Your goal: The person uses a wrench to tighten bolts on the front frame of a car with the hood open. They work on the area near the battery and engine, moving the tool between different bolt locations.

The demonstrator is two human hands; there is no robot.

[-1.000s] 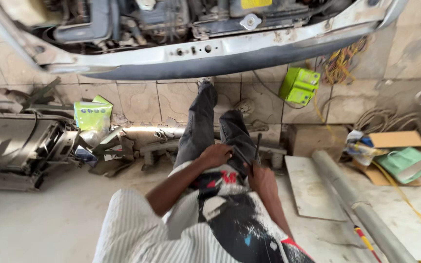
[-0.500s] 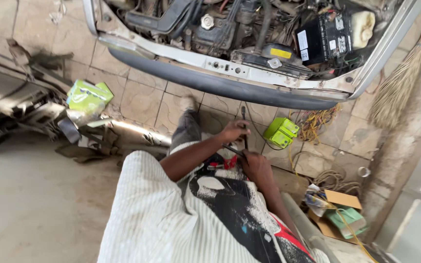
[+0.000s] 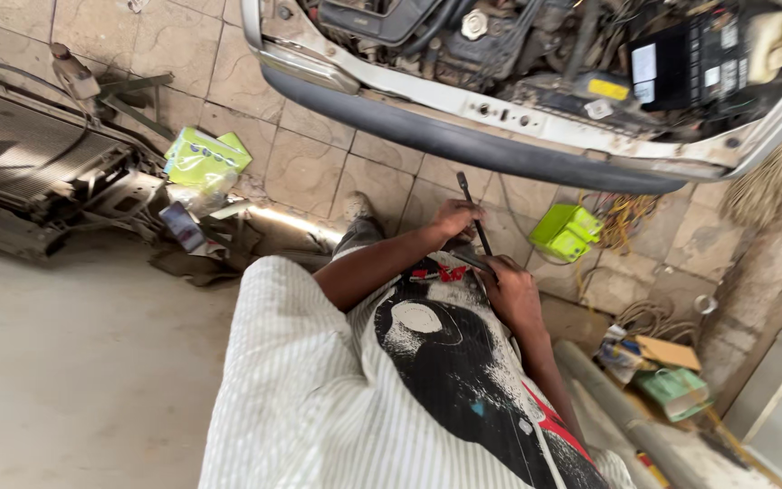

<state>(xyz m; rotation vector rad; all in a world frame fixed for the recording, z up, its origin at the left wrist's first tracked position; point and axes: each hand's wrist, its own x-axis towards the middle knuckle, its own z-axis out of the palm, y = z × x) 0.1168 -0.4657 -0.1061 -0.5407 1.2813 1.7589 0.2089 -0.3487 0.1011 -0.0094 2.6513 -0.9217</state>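
My left hand [image 3: 452,220] is closed around a thin dark metal tool [image 3: 466,192] whose tip sticks up towards the car's front bumper [image 3: 463,140]. My right hand [image 3: 510,292] sits just below it at my waist, gripping a dark flat piece [image 3: 471,261] at the tool's lower end. Both hands are close together over my striped shirt [image 3: 319,407] with its black print. My trouser leg and shoe [image 3: 355,210] stretch out towards the car.
The open engine bay [image 3: 590,45] fills the top. A dismantled radiator assembly [image 3: 38,172] lies at left beside a green packet [image 3: 203,156]. A green box [image 3: 567,231] and yellow wires lie under the bumper. A grey pipe [image 3: 608,398] and boxes [image 3: 667,376] are at right.
The view has swung and tilted, so the car now sits at the upper right. My hands have stayed together on the tool, which now points up more clearly above my left hand.
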